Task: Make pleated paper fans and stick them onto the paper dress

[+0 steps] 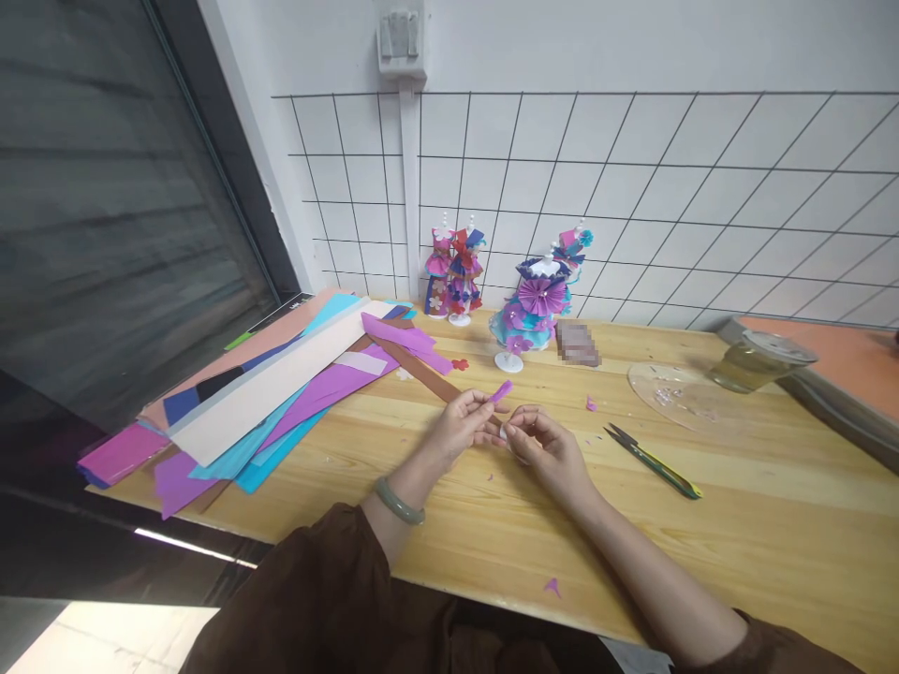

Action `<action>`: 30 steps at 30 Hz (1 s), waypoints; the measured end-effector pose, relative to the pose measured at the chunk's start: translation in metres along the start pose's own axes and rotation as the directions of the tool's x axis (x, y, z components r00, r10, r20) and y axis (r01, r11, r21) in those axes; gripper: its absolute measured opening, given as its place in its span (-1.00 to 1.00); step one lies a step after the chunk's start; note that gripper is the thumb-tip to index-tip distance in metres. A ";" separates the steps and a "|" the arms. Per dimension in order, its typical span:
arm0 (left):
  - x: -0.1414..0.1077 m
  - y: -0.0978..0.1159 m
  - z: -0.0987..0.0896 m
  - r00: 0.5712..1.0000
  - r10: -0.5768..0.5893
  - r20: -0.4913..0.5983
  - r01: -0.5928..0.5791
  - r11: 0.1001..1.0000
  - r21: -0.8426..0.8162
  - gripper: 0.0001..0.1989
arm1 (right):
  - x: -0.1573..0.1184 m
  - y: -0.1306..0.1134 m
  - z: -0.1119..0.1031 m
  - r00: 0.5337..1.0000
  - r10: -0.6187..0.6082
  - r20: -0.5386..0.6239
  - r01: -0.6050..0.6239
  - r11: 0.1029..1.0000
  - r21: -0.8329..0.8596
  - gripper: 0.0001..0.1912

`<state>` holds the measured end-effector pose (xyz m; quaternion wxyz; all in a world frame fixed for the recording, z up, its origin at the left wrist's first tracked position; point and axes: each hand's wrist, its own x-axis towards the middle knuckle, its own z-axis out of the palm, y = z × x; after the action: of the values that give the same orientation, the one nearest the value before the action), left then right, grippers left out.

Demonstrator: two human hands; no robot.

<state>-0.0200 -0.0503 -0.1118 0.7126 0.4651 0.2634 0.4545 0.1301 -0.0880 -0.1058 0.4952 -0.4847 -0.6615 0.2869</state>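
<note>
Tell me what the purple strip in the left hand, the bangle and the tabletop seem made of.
Purple strip: probably paper, possibly thin foam; matte, flat colour without highlights.
Bangle: perhaps jade, glass or plastic; smooth, with a soft shine on its grey-green band.
Tabletop: wood or wood-look laminate; satin, with visible grain lines.

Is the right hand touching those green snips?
Apart: the head view plainly shows a strip of wooden tabletop between the right hand and the green snips.
</note>
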 end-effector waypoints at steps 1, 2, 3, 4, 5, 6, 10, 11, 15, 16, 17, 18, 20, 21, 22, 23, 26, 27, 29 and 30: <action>0.000 0.001 0.000 1.000 -0.004 -0.004 0.004 1.000 0.012 -0.70 | 0.000 0.000 0.000 1.000 -0.023 0.009 0.023 0.999 -0.025 -0.79; -0.001 0.002 0.001 1.000 -0.006 -0.008 0.006 1.000 0.024 -0.69 | 0.000 -0.001 -0.001 0.999 -0.030 0.018 0.031 0.999 -0.034 -0.80; -0.001 0.002 0.002 1.000 -0.007 -0.010 0.008 0.999 0.035 -0.69 | 0.000 -0.001 -0.001 0.999 -0.026 0.029 0.027 0.999 -0.032 -0.81; -0.001 0.003 0.003 1.000 -0.005 -0.012 0.006 0.999 0.046 -0.68 | -0.001 -0.002 0.000 0.999 -0.015 0.039 0.016 1.000 -0.027 -0.81; -0.001 0.002 0.004 1.000 0.002 -0.014 -0.001 0.998 0.059 -0.67 | -0.001 -0.002 0.000 0.999 0.006 0.051 -0.006 1.000 -0.016 -0.80; -0.001 0.002 0.004 1.000 0.014 -0.017 -0.012 0.997 0.079 -0.67 | -0.002 -0.002 0.000 0.997 0.032 0.065 -0.031 1.000 -0.004 -0.79; 0.001 -0.006 0.005 0.995 0.096 -0.036 -0.086 0.971 0.223 -0.69 | -0.003 -0.003 0.001 0.995 0.069 0.075 -0.071 0.997 0.030 -0.77; 0.001 -0.008 0.005 0.992 0.122 -0.043 -0.106 0.957 0.270 -0.70 | -0.002 -0.003 0.000 0.996 0.058 0.069 -0.060 0.998 0.028 -0.77; -0.001 -0.013 0.006 0.979 0.191 -0.064 -0.139 0.872 0.470 -0.73 | -0.001 -0.007 -0.002 0.999 -0.008 0.048 0.009 1.000 -0.023 -0.78; -0.002 -0.012 0.006 0.978 0.200 -0.067 -0.138 0.847 0.513 -0.73 | -0.001 -0.007 -0.002 0.999 -0.022 0.047 0.023 0.999 -0.038 -0.78; -0.003 -0.012 0.006 0.976 0.207 -0.070 -0.136 0.826 0.547 -0.74 | -0.001 -0.008 -0.003 0.998 -0.034 0.047 0.036 0.998 -0.050 -0.78; -0.004 -0.011 0.006 0.974 0.215 -0.071 -0.136 0.807 0.575 -0.75 | 0.000 -0.008 -0.003 0.998 -0.045 0.048 0.047 0.997 -0.057 -0.79; -0.005 -0.010 0.007 0.971 0.228 -0.072 -0.136 0.775 0.617 -0.77 | 0.000 -0.006 -0.003 0.997 -0.063 0.049 0.066 0.995 -0.068 -0.80; -0.005 -0.009 0.007 0.970 0.233 -0.070 -0.137 0.761 0.634 -0.78 | 0.000 -0.005 -0.004 0.996 -0.069 0.049 0.072 0.995 -0.074 -0.81; -0.005 -0.009 0.007 0.969 0.239 -0.066 -0.140 0.748 0.649 -0.78 | 0.000 -0.004 -0.004 0.996 -0.072 0.049 0.075 0.994 -0.080 -0.81; -0.005 -0.009 0.007 0.967 0.247 -0.062 -0.145 0.735 0.662 -0.80 | 0.000 -0.003 -0.004 0.996 -0.071 0.050 0.075 0.993 -0.087 -0.81; -0.004 -0.009 0.006 0.960 0.274 -0.052 -0.166 0.712 0.682 -0.82 | 0.000 0.000 -0.005 0.997 -0.054 0.051 0.059 0.993 -0.099 -0.80; -0.004 -0.009 0.006 0.959 0.281 -0.046 -0.173 0.705 0.688 -0.82 | 0.000 0.001 -0.005 0.998 -0.045 0.049 0.050 0.994 -0.098 -0.79; -0.004 -0.008 0.007 0.956 0.292 -0.035 -0.183 0.685 0.705 -0.82 | 0.000 0.001 -0.005 0.998 -0.025 0.053 0.030 0.996 -0.081 -0.78; -0.004 -0.007 0.007 0.954 0.297 -0.030 -0.187 0.672 0.716 -0.82 | 0.000 0.000 -0.005 0.998 -0.015 0.057 0.019 0.998 -0.064 -0.78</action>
<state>-0.0138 -0.0582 -0.1156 0.3925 0.6986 0.4035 0.4416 0.1353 -0.0885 -0.1044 0.4627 -0.4864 -0.6883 0.2749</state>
